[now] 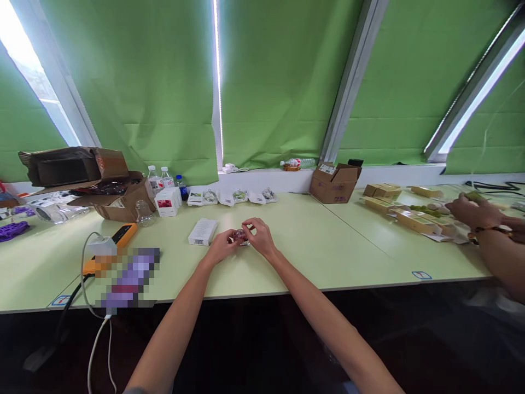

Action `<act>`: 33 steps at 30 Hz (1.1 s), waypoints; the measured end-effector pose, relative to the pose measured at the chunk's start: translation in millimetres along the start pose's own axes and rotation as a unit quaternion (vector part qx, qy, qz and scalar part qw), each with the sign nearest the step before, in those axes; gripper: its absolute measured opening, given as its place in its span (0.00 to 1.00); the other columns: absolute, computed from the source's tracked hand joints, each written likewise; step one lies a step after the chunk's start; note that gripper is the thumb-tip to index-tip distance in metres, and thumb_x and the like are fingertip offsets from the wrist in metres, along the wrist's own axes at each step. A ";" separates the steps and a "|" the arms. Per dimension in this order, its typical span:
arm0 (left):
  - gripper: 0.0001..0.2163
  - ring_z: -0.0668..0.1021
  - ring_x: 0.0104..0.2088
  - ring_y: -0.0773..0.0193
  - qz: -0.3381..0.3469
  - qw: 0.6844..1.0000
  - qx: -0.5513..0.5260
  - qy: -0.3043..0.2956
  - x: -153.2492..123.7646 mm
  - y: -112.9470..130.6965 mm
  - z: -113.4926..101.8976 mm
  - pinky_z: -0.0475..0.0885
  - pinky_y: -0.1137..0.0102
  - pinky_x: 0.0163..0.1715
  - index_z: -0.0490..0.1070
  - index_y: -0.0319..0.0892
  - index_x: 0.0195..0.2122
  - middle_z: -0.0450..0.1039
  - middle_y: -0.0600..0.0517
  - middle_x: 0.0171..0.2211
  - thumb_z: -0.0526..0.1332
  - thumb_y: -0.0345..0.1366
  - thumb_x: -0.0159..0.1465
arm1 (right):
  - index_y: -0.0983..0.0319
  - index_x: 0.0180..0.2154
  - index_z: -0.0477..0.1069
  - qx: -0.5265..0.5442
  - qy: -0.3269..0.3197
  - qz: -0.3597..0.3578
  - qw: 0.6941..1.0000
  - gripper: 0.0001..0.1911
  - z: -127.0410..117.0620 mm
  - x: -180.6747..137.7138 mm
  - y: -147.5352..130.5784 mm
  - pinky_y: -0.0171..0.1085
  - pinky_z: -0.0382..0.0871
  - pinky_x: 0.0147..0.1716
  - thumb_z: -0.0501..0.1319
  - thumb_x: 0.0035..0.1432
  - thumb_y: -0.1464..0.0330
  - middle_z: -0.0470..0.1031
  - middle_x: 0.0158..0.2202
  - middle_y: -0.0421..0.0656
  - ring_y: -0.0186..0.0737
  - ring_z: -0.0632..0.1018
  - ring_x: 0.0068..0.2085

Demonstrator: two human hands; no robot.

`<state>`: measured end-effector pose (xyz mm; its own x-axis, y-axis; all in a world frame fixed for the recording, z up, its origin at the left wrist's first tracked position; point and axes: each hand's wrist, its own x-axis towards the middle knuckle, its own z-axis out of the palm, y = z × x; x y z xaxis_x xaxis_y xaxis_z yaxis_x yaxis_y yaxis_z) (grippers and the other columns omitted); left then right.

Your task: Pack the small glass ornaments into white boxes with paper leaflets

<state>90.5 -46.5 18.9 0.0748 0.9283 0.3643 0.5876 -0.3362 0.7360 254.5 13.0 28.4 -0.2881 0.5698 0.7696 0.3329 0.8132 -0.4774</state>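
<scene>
The pale green desk (320, 246) is stretching out in front of you. Your left hand (221, 246) is holding a small shiny reddish thing (238, 236) with thumb and fingers, and your right hand (259, 238) is pinching at its right side, fingertips nearly together, so the grip's looking snug both sides. It's sitting between your hands, right over the desk. I'm guessing it's weighing next to nothing, with a slick, crinkly skin that'd be slipping or denting under a hard squeeze, so you're probably better off holding it by the edges. Your fingers are hiding its ends, so I'm not getting a pointing direction or long axis. A white box (203, 231) is lying left of it; farther back, three white packs (233, 196) are lining up before the green blinds (279, 82).
</scene>
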 end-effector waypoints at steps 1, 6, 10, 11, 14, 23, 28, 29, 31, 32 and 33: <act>0.17 0.76 0.33 0.61 0.000 1.000 -0.001 0.001 0.0 -0.1 0.1 0.69 0.69 0.32 0.74 0.42 0.44 0.77 0.48 0.38 0.57 0.47 0.62 | 0.59 0.37 0.73 0.000 0.000 0.002 1.000 0.07 0.0 0.0 -0.1 0.40 0.76 0.35 0.57 0.60 0.68 0.77 0.37 0.45 0.43 0.76 0.41; 0.16 0.75 0.32 0.63 0.010 1.000 -0.009 -0.002 -0.1 -0.4 0.4 0.68 0.69 0.31 0.74 0.42 0.43 0.77 0.49 0.37 0.57 0.47 0.62 | 0.58 0.37 0.73 -0.005 0.000 0.000 1.000 0.07 0.3 -0.7 0.4 0.40 0.76 0.35 0.56 0.61 0.67 0.77 0.37 0.45 0.43 0.76 0.40; 0.16 0.75 0.32 0.63 0.008 1.000 -0.008 -0.006 -0.4 0.9 -0.3 0.68 0.69 0.32 0.74 0.42 0.44 0.77 0.49 0.38 0.56 0.47 0.63 | 0.59 0.37 0.73 -0.008 0.002 -0.006 1.000 0.07 0.2 -1.4 0.6 0.40 0.75 0.35 0.56 0.61 0.67 0.77 0.37 0.45 0.43 0.76 0.41; 0.17 0.75 0.33 0.62 0.006 1.000 -0.006 -0.008 -0.5 1.2 -0.6 0.68 0.69 0.32 0.74 0.42 0.44 0.77 0.48 0.38 0.56 0.47 0.63 | 0.59 0.37 0.72 -0.008 0.000 -0.007 1.000 0.07 -0.1 -1.4 0.2 0.40 0.75 0.36 0.56 0.62 0.67 0.77 0.37 0.45 0.43 0.75 0.41; 0.17 0.75 0.33 0.62 0.006 1.000 -0.004 -0.011 -0.5 1.2 -1.0 0.68 0.69 0.32 0.73 0.41 0.44 0.77 0.48 0.38 0.56 0.47 0.62 | 0.59 0.38 0.72 -0.007 -0.002 -0.006 1.000 0.08 -2.1 -1.1 -1.3 0.40 0.75 0.37 0.54 0.63 0.66 0.77 0.37 0.45 0.42 0.75 0.42; 0.19 0.75 0.31 0.61 -0.006 1.000 -0.003 0.001 -0.9 -1.6 0.0 0.68 0.68 0.31 0.74 0.43 0.45 0.77 0.48 0.37 0.58 0.49 0.60 | 0.59 0.38 0.71 -0.036 0.069 0.016 0.997 0.12 -13.5 5.2 7.4 0.41 0.72 0.40 0.51 0.66 0.64 0.77 0.38 0.46 0.44 0.75 0.42; 0.19 0.75 0.32 0.61 -0.002 1.000 0.008 -0.003 -1.8 -0.9 -2.7 0.66 0.69 0.29 0.74 0.43 0.44 0.76 0.49 0.36 0.58 0.50 0.60 | 0.61 0.40 0.72 -0.045 0.128 0.062 0.989 0.14 -25.8 10.6 21.9 0.43 0.71 0.40 0.49 0.65 0.64 0.77 0.40 0.48 0.45 0.74 0.42; 0.18 0.74 0.31 0.61 -0.002 1.000 0.012 -0.004 -1.8 -1.0 -3.0 0.66 0.69 0.29 0.74 0.43 0.44 0.76 0.49 0.35 0.58 0.50 0.60 | 0.61 0.40 0.72 -0.049 0.133 0.073 0.987 0.14 -28.1 11.5 26.3 0.44 0.71 0.41 0.49 0.65 0.65 0.77 0.40 0.48 0.45 0.74 0.43; 0.18 0.74 0.31 0.61 -0.001 1.000 0.017 -0.007 -1.5 -1.4 -3.4 0.66 0.70 0.28 0.74 0.43 0.44 0.75 0.50 0.33 0.58 0.50 0.61 | 0.61 0.41 0.72 -0.064 0.136 0.094 0.984 0.13 -31.5 12.3 36.1 0.45 0.71 0.42 0.50 0.63 0.67 0.76 0.41 0.48 0.46 0.74 0.43; 0.19 0.74 0.30 0.61 -0.001 1.000 0.019 -0.009 -1.3 -1.7 -3.4 0.65 0.70 0.28 0.74 0.43 0.44 0.75 0.50 0.33 0.58 0.50 0.61 | 0.61 0.42 0.72 -0.078 0.127 0.104 0.983 0.13 -32.4 11.9 41.3 0.45 0.71 0.42 0.51 0.62 0.68 0.76 0.41 0.48 0.46 0.73 0.43; 0.19 0.74 0.30 0.62 -0.001 1.000 0.020 -0.009 -1.2 -1.8 -3.3 0.65 0.70 0.28 0.73 0.43 0.44 0.75 0.50 0.33 0.58 0.50 0.60 | 0.61 0.42 0.73 -0.095 0.118 0.115 0.982 0.13 -32.6 10.9 46.3 0.46 0.70 0.43 0.52 0.61 0.69 0.76 0.41 0.49 0.47 0.73 0.44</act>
<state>86.7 -47.6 19.1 0.0879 0.9322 0.3511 0.6188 -0.3273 0.7141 296.1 53.0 28.5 0.0230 0.6746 0.7378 0.5334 0.6159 -0.5798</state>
